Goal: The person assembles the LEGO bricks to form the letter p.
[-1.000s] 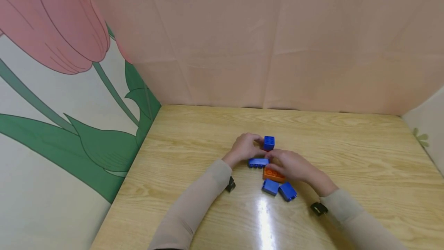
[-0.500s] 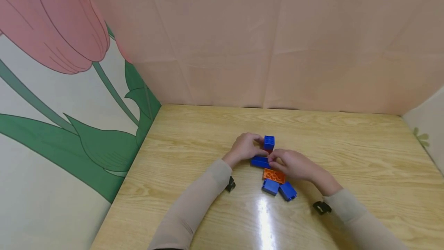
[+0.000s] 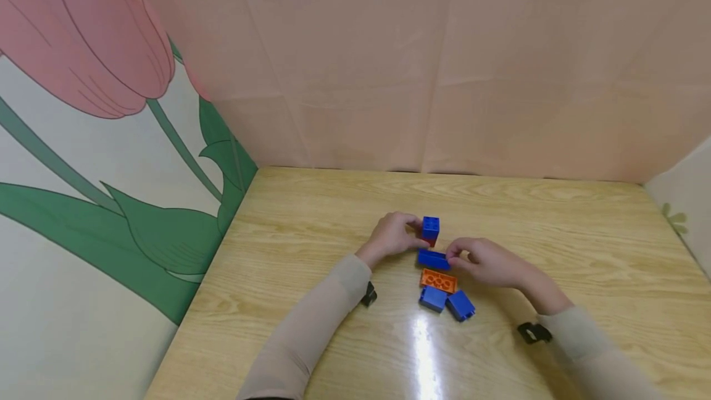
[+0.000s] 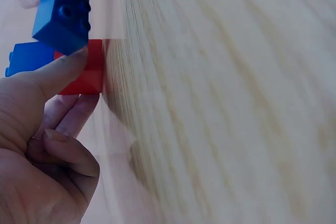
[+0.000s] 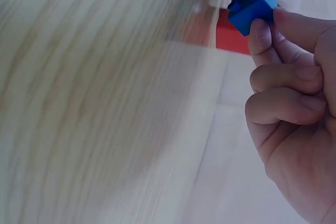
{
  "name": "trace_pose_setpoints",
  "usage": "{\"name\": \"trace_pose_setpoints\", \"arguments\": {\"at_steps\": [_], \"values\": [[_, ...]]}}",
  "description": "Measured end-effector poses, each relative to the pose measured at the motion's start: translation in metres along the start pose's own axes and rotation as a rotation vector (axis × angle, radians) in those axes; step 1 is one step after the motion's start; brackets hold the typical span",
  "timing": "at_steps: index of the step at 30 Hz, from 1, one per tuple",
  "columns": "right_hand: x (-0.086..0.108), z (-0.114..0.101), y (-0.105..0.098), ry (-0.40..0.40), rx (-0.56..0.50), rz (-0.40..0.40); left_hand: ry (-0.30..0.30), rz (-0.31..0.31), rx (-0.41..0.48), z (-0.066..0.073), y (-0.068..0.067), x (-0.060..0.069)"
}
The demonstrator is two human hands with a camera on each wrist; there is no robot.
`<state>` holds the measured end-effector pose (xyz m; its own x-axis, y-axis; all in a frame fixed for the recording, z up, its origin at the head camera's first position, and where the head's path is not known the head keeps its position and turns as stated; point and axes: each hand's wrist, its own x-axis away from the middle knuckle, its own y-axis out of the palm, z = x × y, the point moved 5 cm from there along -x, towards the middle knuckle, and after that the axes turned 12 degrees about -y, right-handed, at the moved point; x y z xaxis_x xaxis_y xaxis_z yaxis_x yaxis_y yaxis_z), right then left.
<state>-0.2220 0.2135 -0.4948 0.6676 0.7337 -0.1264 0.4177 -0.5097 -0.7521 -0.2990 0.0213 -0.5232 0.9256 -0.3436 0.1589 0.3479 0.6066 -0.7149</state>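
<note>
Left arm (image 3: pixel 311 326) and right arm (image 3: pixel 591 341) slant inward; the left grip (image 3: pixel 390 234) pinches with thumb extended, some fingers folded toward the palm; the right grip (image 3: pixel 489 262) pinches between thumb and fingertips, its other fingers curled in; the two grips stand apart.

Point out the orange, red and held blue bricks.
Orange brick (image 3: pixel 439 281), head view: middle of upward face.
Red brick (image 4: pixel 94 67), left wrist view: uncovered side.
Held blue brick (image 3: pixel 432 260), head view: middle of long side.
</note>
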Motion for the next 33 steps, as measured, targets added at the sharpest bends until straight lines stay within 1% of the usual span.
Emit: {"name": "trace_pose_setpoints", "arguments": {"at_steps": [7, 10, 15, 19, 24, 33], "values": [[0.020, 0.015, -0.013, 0.061, -0.006, 0.024, -0.023, -0.008, 0.025, -0.001, 0.001, 0.000], [0.028, 0.023, -0.018, 0.092, -0.022, 0.028, -0.027, -0.008, 0.025, -0.001, 0.001, 0.001], [0.039, 0.033, -0.027, 0.120, -0.061, 0.031, -0.024, -0.003, 0.021, -0.001, 0.001, 0.002], [0.044, 0.040, -0.030, 0.133, -0.101, 0.032, -0.023, -0.002, 0.025, -0.001, 0.000, 0.003], [0.048, 0.048, -0.030, 0.161, -0.164, 0.021, -0.022, -0.005, 0.032, 0.000, 0.000, 0.003], [0.051, 0.060, -0.030, 0.226, -0.243, 0.056, -0.032, -0.007, 0.040, -0.001, 0.002, 0.002]]}}
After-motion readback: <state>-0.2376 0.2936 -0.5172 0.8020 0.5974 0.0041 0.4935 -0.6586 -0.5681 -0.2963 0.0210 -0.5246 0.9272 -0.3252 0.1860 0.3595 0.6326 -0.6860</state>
